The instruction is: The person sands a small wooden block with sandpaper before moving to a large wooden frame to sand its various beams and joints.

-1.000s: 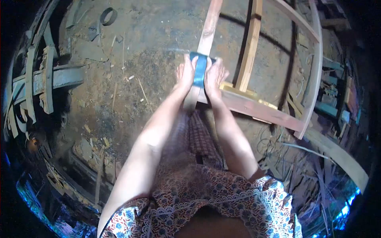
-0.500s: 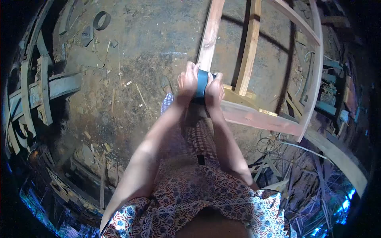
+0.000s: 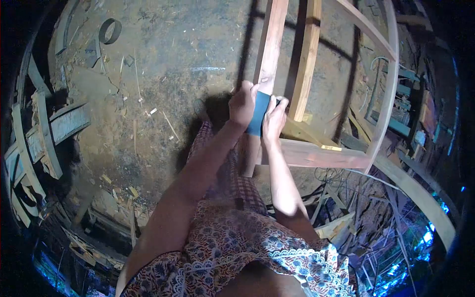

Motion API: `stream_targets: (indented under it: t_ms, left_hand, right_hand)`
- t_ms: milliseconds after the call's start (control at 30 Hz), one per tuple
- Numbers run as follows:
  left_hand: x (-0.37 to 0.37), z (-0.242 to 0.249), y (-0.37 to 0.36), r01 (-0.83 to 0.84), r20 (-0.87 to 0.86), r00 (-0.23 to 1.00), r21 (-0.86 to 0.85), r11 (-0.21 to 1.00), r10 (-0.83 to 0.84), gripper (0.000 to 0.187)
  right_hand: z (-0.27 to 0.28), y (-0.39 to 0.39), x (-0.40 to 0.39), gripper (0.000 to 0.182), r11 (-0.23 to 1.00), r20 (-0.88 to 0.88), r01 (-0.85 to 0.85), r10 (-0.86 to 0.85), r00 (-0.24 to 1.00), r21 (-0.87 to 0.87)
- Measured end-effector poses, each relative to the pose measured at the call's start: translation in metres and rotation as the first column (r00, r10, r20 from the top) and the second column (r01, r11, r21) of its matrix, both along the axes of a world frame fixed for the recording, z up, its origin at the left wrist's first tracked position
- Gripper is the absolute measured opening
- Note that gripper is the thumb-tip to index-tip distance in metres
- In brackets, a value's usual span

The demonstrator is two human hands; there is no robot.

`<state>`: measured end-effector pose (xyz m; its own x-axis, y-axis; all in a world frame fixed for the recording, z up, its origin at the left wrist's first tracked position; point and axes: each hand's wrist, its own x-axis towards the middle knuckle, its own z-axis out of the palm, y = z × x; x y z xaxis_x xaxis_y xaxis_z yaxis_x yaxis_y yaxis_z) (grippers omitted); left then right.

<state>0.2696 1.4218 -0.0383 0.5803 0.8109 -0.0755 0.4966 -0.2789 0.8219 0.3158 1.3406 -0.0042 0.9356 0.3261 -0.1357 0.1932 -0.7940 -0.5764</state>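
I'm working under hard light that is paling my right hand (image 3: 273,120) while my left hand (image 3: 242,106) is sitting in shade. Dark bars of shadow are lying along the wooden frame (image 3: 316,154). Blue-white glare is flaring at lower right; the wide lens is blackening the corners and bowing the outer plank (image 3: 420,198).

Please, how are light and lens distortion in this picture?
Head view: strong light on the right forearm, left hand shaded; head view: dark shadow bars across the floor; head view, edges: corners black, the outermost wooden rail looks bowed, probably by the lens.
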Motion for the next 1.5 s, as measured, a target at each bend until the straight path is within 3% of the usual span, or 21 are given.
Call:
stream_targets:
  t_ms: [67, 133, 200, 300, 400, 433, 467, 533, 633, 733, 800, 867, 900, 933, 1000, 1133, 1167, 1267, 1500]
  left_hand:
    - [0.002, -0.005, -0.002, -0.006, 0.033, 0.999, 0.06, 0.998, 0.004, 0.019]
    - [0.028, 0.005, 0.024, -0.025, 0.096, 0.995, 0.021, 0.999, 0.023, 0.021]
    - [0.057, 0.009, 0.05, -0.029, -0.015, 0.999, 0.06, 0.998, 0.03, 0.023]
    - [0.073, 0.013, 0.07, 0.004, -0.002, 1.0, 0.112, 0.994, -0.004, 0.025]
    - [0.043, 0.009, 0.046, 0.044, -0.069, 0.997, 0.144, 0.989, -0.035, 0.024]
    - [0.028, 0.004, 0.034, 0.031, 0.001, 1.0, 0.075, 0.997, -0.032, 0.022]
    - [0.018, 0.002, 0.026, 0.026, 0.067, 0.997, 0.004, 1.0, -0.026, 0.02]
    - [0.016, 0.001, 0.023, 0.006, 0.08, 0.997, 0.019, 1.0, -0.007, 0.021]
    - [0.035, 0.002, 0.034, -0.032, 0.122, 0.992, 0.041, 0.999, 0.027, 0.023]
    - [0.073, 0.013, 0.069, -0.008, 0.095, 0.995, 0.061, 0.998, 0.002, 0.021]
    - [0.075, 0.025, 0.073, -0.002, 0.069, 0.998, 0.004, 1.0, 0.002, 0.021]
    - [0.072, 0.027, 0.072, -0.007, 0.061, 0.998, -0.032, 0.999, 0.009, 0.021]
    - [0.059, 0.014, 0.056, -0.01, 0.042, 0.999, 0.016, 1.0, 0.009, 0.02]
    - [0.048, 0.006, 0.043, -0.01, 0.017, 1.0, 0.057, 0.998, 0.01, 0.02]
    - [0.033, 0.011, 0.03, -0.011, 0.06, 0.998, 0.053, 0.999, 0.008, 0.02]
    - [0.049, 0.016, 0.05, 0.032, 0.032, 0.999, 0.002, 0.999, -0.032, 0.018]
    - [0.062, 0.019, 0.063, 0.054, 0.004, 0.999, 0.025, 0.998, -0.054, 0.018]
    - [0.099, 0.007, 0.095, 0.094, 0.028, 0.995, 0.078, 0.992, -0.097, 0.023]
    - [0.072, 0.016, 0.082, 0.034, 0.023, 0.999, -0.11, 0.993, -0.032, 0.037]
  right_hand:
    - [0.005, 0.005, 0.005, 0.029, 1.0, -0.059, 0.011, -0.012, 0.998, -0.016]
    - [0.005, 0.027, 0.03, 0.027, 0.999, 0.023, -0.043, 0.043, 0.999, -0.023]
    - [0.003, 0.054, 0.061, 0.027, 0.997, 0.039, -0.059, 0.057, 0.998, 0.046]
    - [0.005, 0.068, 0.078, 0.028, 0.994, 0.02, -0.076, 0.074, 0.997, 0.075]
    - [0.0, 0.045, 0.047, 0.031, 0.992, -0.009, 0.003, -0.002, 1.0, 0.123]
    - [0.005, 0.034, 0.033, 0.033, 0.998, -0.07, 0.042, -0.038, 0.997, 0.054]
    - [-0.003, 0.022, 0.024, 0.036, 0.997, -0.016, 0.031, -0.03, 0.999, 0.077]
    - [0.008, 0.021, 0.023, 0.039, 1.0, -0.143, 0.019, -0.019, 0.99, -0.003]
    - [0.006, 0.042, 0.05, 0.04, 0.999, -0.041, -0.05, 0.049, 0.998, -0.006]
    - [-0.005, 0.069, 0.09, 0.041, 0.993, 0.032, -0.06, 0.057, 0.998, 0.102]
    - [-0.006, 0.075, 0.096, 0.042, 0.986, -0.008, -0.023, 0.024, 1.0, 0.167]
    - [-0.018, 0.06, 0.089, 0.042, 0.989, 0.085, -0.069, 0.058, 0.995, 0.131]
    - [-0.004, 0.054, 0.073, 0.041, 0.994, -0.026, -0.012, 0.015, 1.0, 0.107]
    - [-0.01, 0.042, 0.062, 0.039, 0.995, 0.019, -0.027, 0.025, 1.0, 0.098]
    - [0.006, 0.031, 0.039, 0.039, 0.997, -0.056, 0.036, -0.032, 0.998, 0.072]
    - [-0.012, 0.047, 0.068, 0.039, 0.998, 0.047, -0.02, 0.017, 0.999, 0.064]
    - [-0.02, 0.057, 0.084, 0.039, 0.995, 0.139, -0.06, 0.048, 0.989, 0.085]
    - [-0.014, 0.087, 0.117, 0.039, 0.996, 0.187, -0.088, 0.086, 0.979, 0.005]
    - [0.003, 0.096, 0.113, 0.038, 0.994, 0.102, -0.011, 0.023, 0.995, -0.111]
